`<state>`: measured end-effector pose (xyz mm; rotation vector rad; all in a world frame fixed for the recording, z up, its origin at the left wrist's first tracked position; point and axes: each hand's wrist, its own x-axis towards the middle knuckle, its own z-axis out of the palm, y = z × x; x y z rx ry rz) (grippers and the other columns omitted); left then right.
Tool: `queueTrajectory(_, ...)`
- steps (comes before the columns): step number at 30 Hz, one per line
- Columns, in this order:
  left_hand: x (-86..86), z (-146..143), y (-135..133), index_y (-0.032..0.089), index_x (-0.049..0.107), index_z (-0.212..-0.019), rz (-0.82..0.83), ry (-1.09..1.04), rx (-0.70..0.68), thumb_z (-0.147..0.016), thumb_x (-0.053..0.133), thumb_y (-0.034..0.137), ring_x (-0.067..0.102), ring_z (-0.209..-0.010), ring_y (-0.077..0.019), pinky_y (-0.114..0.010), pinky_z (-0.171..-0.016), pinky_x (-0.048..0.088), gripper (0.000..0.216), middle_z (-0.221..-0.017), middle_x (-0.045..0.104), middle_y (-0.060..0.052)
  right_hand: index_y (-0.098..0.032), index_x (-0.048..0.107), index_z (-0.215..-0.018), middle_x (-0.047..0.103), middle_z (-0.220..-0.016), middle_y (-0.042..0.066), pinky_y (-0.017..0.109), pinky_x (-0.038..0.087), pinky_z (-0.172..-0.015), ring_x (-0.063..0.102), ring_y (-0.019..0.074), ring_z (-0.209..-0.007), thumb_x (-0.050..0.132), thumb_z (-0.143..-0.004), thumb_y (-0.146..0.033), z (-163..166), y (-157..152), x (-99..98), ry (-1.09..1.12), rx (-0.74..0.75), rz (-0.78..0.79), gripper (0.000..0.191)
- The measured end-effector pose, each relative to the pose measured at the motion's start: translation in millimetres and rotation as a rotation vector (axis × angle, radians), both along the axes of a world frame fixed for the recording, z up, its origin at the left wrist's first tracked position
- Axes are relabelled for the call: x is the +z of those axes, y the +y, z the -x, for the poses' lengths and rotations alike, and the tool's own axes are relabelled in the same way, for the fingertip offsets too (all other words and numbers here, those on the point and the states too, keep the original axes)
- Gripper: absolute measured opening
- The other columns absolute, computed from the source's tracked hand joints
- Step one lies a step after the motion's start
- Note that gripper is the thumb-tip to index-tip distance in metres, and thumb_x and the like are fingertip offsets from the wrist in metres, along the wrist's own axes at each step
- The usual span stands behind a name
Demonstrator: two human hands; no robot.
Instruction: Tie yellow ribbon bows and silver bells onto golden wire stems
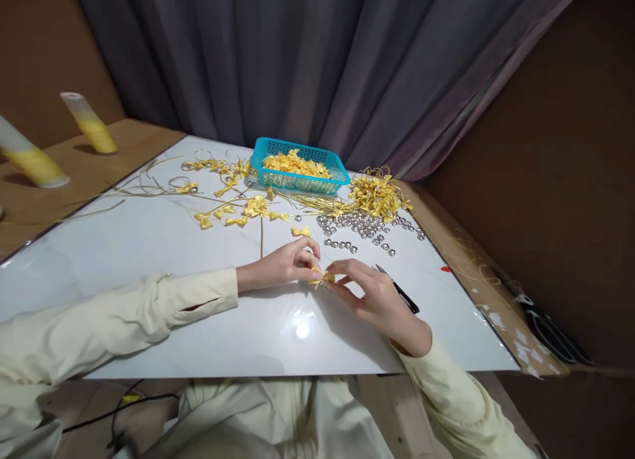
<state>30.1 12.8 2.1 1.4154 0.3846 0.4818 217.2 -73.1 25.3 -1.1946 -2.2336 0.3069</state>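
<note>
We have the white bench spread before us, its surface giving room to move between our wrists and the near edge, with a blue basket of yellow bows close to the far edge. Our left hand and right hand each have a narrow grip, fingertips pinching opposite ends of one small bow just above the bench, near its middle, its long axis running left to right and its ends pointing toward our two hands.

Your white table holds a blue basket at upper centre, yellow bows left of centre, silver beads right of centre.
</note>
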Motion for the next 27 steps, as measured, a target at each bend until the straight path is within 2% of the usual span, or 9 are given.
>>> queueTrajectory(3, 0.7, -0.2, -0.2, 0.018, 0.040, -0.088, -0.002, 0.007, 0.000, -0.074, 0.066, 0.022, 0.054, -0.063, -0.0106, -0.027, -0.066, 0.040, 0.029, -0.066, 0.058, 0.005, -0.017, 0.056, -0.093, 0.065, -0.095, 0.008, 0.030, 0.056, -0.072, 0.063, 0.0160, -0.085, 0.046, -0.088, -0.012, 0.5, -0.7, 2.0, -0.011, 0.014, 0.013, 0.012)
queueTrajectory(10, 0.3, -0.3, -0.9, 0.018, 0.039, -0.087, -0.015, 0.008, -0.018, -0.075, 0.066, 0.023, 0.055, -0.062, -0.0107, -0.027, -0.065, 0.041, 0.030, -0.066, 0.059, 0.004, -0.016, 0.059, -0.093, 0.064, -0.091, 0.008, 0.027, 0.056, -0.068, 0.062, 0.0144, -0.080, 0.046, -0.088, -0.013, 1.0, -0.4, 4.4, -0.008, 0.030, 0.032, 0.014)
queueTrajectory(19, -0.8, -1.1, -1.9, 0.018, 0.039, -0.088, -0.083, 0.005, -0.030, -0.077, 0.063, 0.018, 0.054, -0.065, -0.0099, -0.025, -0.064, 0.039, 0.026, -0.068, 0.059, 0.004, -0.017, 0.058, -0.091, 0.065, -0.087, 0.008, 0.028, 0.053, -0.066, 0.063, 0.0150, -0.075, 0.049, -0.087, -0.014, 0.6, -0.4, 5.3, -0.042, 0.035, -0.022, 0.011)
queueTrajectory(27, -1.5, -1.0, -1.1, 0.018, 0.040, -0.087, -0.096, 0.018, -0.033, -0.076, 0.062, 0.018, 0.053, -0.063, -0.0097, -0.025, -0.063, 0.038, 0.024, -0.068, 0.057, 0.005, -0.017, 0.055, -0.090, 0.064, -0.087, 0.007, 0.027, 0.053, -0.064, 0.061, 0.0146, -0.073, 0.050, -0.086, -0.012, -1.1, -2.3, 5.1, -0.066, 0.026, 0.002, 0.008)
